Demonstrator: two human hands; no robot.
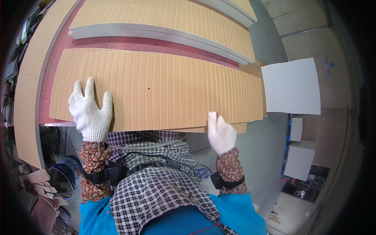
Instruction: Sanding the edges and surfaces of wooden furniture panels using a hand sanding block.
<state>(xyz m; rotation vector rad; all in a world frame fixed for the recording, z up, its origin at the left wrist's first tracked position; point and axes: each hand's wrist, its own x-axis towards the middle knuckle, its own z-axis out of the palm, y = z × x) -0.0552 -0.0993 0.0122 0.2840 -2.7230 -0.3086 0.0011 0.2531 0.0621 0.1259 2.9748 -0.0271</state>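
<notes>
A long tan grooved board [164,90] lies across a workbench in front of me. My left hand [91,111], in a white knit glove, rests flat on the board's near left part with its fingers spread. My right hand [220,133], also gloved, grips the board's near edge toward the right, with the thumb on top. A small dark hole shows near the board's middle.
More grooved boards [168,21] lie stacked farther back on a red mesh mat [129,42]. A white sheet [291,86] lies to the right of the board. A blue bucket [64,176] stands on the floor at lower left, with scraps beside it.
</notes>
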